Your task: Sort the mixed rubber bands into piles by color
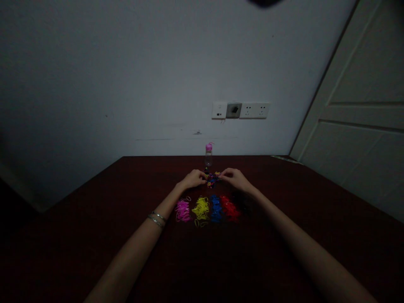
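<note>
My dark reddish-brown table point(195, 265) spreads across the lower frame. Just below centre I have small bands in a row: pink heap point(183, 211), yellow heap point(201, 207), blue heap point(216, 209), red heap point(229, 209). Above them lies a mixed-colour pile point(212, 179); beyond it stands a pink-capped clear bottle point(208, 158).

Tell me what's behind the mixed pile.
Behind the mixed pile stands a bottle, then the wall. Whatever the pile itself covers cannot be seen.

Your head camera looks forward and down from above the near side of the dark red-brown tabletop point(208, 256), facing the plain grey-white wall point(158, 75), the pale panelled door point(362, 113) at right. Your bare left hand point(194, 179) and bare right hand point(236, 179) appear well ahead.
</note>
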